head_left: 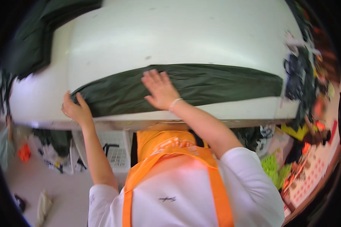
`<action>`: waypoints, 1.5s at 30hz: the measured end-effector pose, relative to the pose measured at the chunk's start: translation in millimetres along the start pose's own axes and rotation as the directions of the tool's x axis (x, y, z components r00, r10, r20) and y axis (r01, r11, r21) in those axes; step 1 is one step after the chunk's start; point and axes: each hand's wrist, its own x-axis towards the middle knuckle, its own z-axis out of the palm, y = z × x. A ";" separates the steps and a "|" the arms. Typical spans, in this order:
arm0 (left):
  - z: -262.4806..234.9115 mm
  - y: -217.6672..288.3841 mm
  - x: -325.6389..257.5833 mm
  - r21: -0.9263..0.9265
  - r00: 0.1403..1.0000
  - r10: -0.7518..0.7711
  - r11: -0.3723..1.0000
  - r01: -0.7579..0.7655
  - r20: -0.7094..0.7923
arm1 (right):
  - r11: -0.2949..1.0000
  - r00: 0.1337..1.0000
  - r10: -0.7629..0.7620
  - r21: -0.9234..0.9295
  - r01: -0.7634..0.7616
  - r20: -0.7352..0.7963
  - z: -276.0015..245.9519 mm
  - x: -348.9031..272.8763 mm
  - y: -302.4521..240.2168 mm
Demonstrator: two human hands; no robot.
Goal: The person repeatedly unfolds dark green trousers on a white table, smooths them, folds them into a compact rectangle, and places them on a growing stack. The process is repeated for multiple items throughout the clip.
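Note:
A long strip of dark green cloth (216,84) lies lengthwise along the near side of a white table (170,36), with creases over its surface. My right hand (161,90) rests flat on the middle of the strip, fingers stretched out. A pale beaded bracelet (174,104) circles that wrist. At the cloth's left end is my left hand (77,109), its thumb apart from the fingers and touching the cloth's edge. The fingertips of that hand are partly hidden.
Dark green folded cloth (30,45) is piled at the table's far left. Dark bundled items (293,75) lie at its right end. Under the near edge stands a white plastic basket (116,151). Bright green cloth (272,168) sits below right, and another person (316,134) is beyond it.

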 end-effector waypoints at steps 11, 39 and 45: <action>56.6 129.4 -76.3 -0.174 0.649 0.560 0.810 -0.560 0.516 | 0.992 0.991 0.129 0.018 -0.129 -0.030 -83.5 -136.2 150.8; 78.9 338.1 -126.9 -0.525 0.514 0.767 0.639 -0.562 0.385 | -0.180 0.057 0.983 0.979 0.094 0.175 -95.0 -287.5 303.6; 100.4 392.7 -155.5 -0.679 0.560 0.763 0.599 -0.425 0.323 | 0.277 -0.344 0.913 0.953 0.125 -0.220 -201.6 -248.4 368.5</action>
